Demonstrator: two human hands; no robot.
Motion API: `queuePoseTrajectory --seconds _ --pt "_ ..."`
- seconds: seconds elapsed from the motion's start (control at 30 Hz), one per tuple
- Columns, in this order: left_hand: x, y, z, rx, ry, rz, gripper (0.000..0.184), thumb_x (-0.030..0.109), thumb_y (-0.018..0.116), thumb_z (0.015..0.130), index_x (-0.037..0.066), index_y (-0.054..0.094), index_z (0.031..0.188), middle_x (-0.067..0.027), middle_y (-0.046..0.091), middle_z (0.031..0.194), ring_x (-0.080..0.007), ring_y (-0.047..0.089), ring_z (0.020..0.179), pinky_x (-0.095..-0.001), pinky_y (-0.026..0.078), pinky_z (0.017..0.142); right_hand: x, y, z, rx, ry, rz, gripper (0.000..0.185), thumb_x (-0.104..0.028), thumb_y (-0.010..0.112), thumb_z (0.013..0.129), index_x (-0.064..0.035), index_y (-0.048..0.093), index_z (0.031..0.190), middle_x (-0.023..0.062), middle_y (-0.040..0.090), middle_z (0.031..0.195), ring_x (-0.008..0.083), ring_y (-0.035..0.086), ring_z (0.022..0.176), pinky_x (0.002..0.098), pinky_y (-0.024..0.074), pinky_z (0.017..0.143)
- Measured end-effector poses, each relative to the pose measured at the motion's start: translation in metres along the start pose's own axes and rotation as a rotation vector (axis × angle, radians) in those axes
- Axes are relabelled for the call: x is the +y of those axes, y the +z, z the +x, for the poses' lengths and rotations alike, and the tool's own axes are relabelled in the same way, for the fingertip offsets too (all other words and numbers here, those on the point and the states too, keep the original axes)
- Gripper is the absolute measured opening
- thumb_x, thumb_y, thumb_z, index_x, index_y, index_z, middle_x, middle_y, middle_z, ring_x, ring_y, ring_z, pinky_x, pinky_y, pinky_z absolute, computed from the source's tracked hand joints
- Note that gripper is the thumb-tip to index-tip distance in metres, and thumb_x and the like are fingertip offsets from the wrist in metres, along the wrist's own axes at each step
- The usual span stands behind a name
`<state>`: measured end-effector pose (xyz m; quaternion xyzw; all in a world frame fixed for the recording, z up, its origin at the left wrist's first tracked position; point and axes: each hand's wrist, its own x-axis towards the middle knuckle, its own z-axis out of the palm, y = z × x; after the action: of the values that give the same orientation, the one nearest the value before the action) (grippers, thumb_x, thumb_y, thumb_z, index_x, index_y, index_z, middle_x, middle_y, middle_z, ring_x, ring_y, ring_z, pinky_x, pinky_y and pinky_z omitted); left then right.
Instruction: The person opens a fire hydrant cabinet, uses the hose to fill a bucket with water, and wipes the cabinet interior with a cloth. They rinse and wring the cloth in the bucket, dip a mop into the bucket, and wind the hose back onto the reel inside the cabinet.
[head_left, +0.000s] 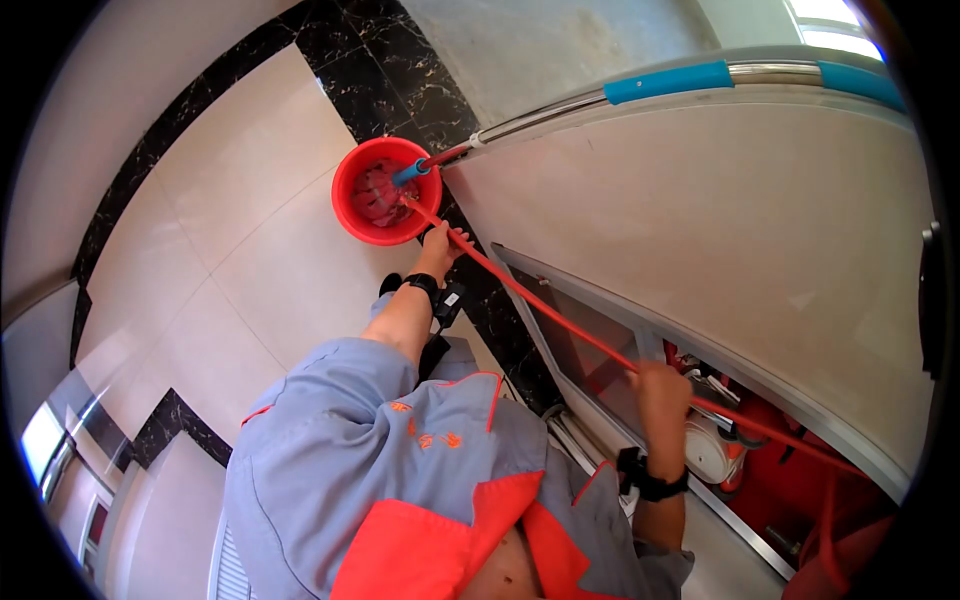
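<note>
A long red hose point(560, 318) runs from a cabinet on the right to a red bucket point(350, 222) on the floor, its end inside the bucket. My left hand point(440, 246) is closed around the hose just outside the rim. Farther back along it, my right hand point(660, 388) grips the same hose in front of the cabinet opening. A mop point(405, 174) stands in the bucket with its head down among pinkish, wet-looking contents. Its metal handle with blue sleeves point(668, 82) leans along the counter. How much water is in the bucket I cannot tell.
A counter point(700, 190) stretches along the right side. Below it, an open cabinet point(800, 500) holds red items and a round white-and-red object point(708, 450). Pale floor tiles point(240, 200) with a black marbled border point(385, 75) lie around the bucket. A white wall panel stands at lower left.
</note>
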<state>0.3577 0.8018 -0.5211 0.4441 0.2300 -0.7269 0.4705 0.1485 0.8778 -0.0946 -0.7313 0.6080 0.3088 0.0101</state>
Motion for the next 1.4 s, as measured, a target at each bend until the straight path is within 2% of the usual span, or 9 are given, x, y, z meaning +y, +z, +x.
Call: queuePoseTrajectory --seconds 0.47,0.53,0.6,0.7,0.8,0.9,1.03,1.1,1.4 --pt "-0.008 0.007 -0.071 -0.133 -0.012 0.928 0.025 0.014 0.046 0.085 0.003 0.044 0.107 -0.0155 0.057 0.083 -0.0315 0.06 0.081 -0.0443 0.05 0.071 -0.096 0.074 0.086 0.087 -0.083 0.266 0.012 -0.017 0.056 0.072 -0.0058 0.059 0.071 0.0115 0.06 0.066 0.028 0.06 0.065 0.0386 0.0476 0.057" --pt "-0.026 -0.028 -0.028 -0.363 0.64 1.671 0.035 0.009 0.05 0.075 0.007 0.054 0.109 -0.02 0.057 0.095 -0.0382 0.053 0.096 -0.0397 0.043 0.084 -0.092 0.076 0.082 0.059 -0.06 0.3 0.015 -0.022 0.059 0.073 -0.0063 0.06 0.074 0.0107 0.06 0.067 0.0283 0.06 0.068 0.0393 0.0469 0.059" --pt "-0.028 -0.004 -0.062 -0.727 0.963 1.788 0.043 0.006 0.056 0.064 0.008 0.056 0.107 -0.0179 0.053 0.108 -0.0316 0.046 0.109 -0.0399 0.041 0.086 -0.091 0.072 0.075 0.085 -0.056 0.35 0.019 -0.026 0.061 0.071 -0.0073 0.062 0.075 0.0105 0.061 0.068 0.0277 0.06 0.07 0.0392 0.0465 0.06" --pt "-0.047 0.041 -0.122 -1.181 0.78 1.786 0.037 0.008 0.058 0.065 0.007 0.058 0.102 -0.017 0.057 0.101 -0.0315 0.053 0.098 -0.0407 0.043 0.08 -0.087 0.067 0.056 0.14 -0.134 0.406 0.019 -0.027 0.061 0.071 -0.0074 0.061 0.069 0.0103 0.061 0.069 0.0271 0.06 0.071 0.0391 0.0457 0.061" --pt "-0.054 0.07 -0.152 -1.126 0.623 1.986 0.024 0.012 0.059 0.07 0.004 0.058 0.092 -0.0166 0.059 0.089 -0.0332 0.057 0.084 -0.0412 0.045 0.072 -0.064 0.037 0.016 0.076 -0.457 0.826 0.018 -0.024 0.059 0.074 -0.0058 0.062 0.074 0.0106 0.062 0.073 0.0271 0.06 0.073 0.0381 0.0459 0.065" --pt "-0.059 0.071 -0.147 -0.898 0.962 1.973 0.016 0.017 0.057 0.076 0.003 0.056 0.083 -0.0171 0.059 0.078 -0.0353 0.057 0.074 -0.0412 0.045 0.066 -0.004 0.026 -0.045 -0.049 -0.262 1.165 0.015 -0.019 0.057 0.076 -0.0056 0.064 0.08 0.011 0.063 0.078 0.0269 0.06 0.077 0.0371 0.0461 0.069" --pt "-0.053 0.073 -0.14 -0.761 0.921 1.944 0.017 0.02 0.055 0.08 0.003 0.056 0.081 -0.0186 0.057 0.076 -0.0367 0.056 0.076 -0.0426 0.044 0.064 0.077 0.061 -0.09 0.747 0.499 1.066 0.025 -0.025 0.056 0.079 -0.0071 0.061 0.096 0.0129 0.062 0.083 0.0314 0.058 0.079 0.0379 0.0454 0.072" --pt "-0.059 0.078 -0.145 -0.799 0.917 1.958 0.018 0.021 0.054 0.08 0.003 0.055 0.083 -0.019 0.057 0.075 -0.0365 0.056 0.076 -0.0419 0.043 0.065 0.123 0.08 -0.082 1.16 0.468 0.486 0.03 -0.024 0.057 0.079 -0.0062 0.057 0.103 0.0144 0.062 0.084 0.0338 0.058 0.078 0.0391 0.0463 0.07" --pt "-0.081 0.101 -0.171 -0.779 0.94 1.963 0.02 0.02 0.049 0.083 0.0 0.052 0.083 -0.0218 0.056 0.073 -0.0382 0.055 0.074 -0.0418 0.042 0.065 0.165 0.092 -0.031 0.514 0.472 0.523 0.027 -0.029 0.047 0.082 -0.0037 0.057 0.087 0.0202 0.061 0.081 0.0354 0.059 0.08 0.0451 0.046 0.069"
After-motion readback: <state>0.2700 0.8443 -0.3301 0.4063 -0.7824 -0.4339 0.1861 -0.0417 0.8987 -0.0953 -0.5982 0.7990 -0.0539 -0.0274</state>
